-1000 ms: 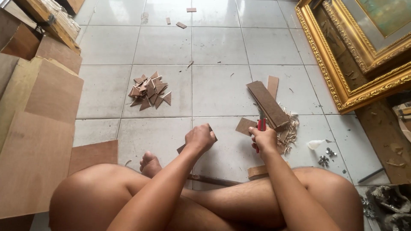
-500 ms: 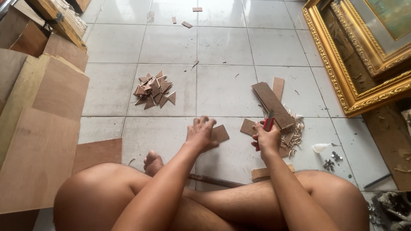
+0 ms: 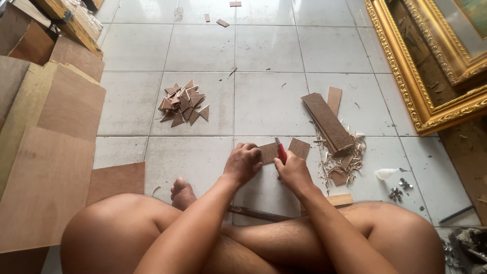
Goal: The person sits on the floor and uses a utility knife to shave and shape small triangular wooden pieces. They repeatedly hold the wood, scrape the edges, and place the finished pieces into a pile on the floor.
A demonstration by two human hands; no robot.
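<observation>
The floor tiles (image 3: 269, 48) are pale ceramic with a dull sheen. The board pieces (image 3: 267, 152) under the left hand (image 3: 243, 162) look like matt brown hardboard — possibly thin plywood. The cutter (image 3: 280, 150) in the right hand (image 3: 291, 172) has a glossy red plastic body. The picture frame (image 3: 406, 86) is ornate and gilded — shiny.

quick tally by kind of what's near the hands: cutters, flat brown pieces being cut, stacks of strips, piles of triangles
Red cutter in the right hand: 1
Flat brown pieces on the floor, one under the left hand: 2
Stack of brown strips: 1
Pile of small triangles: 1
Total: 5
</observation>
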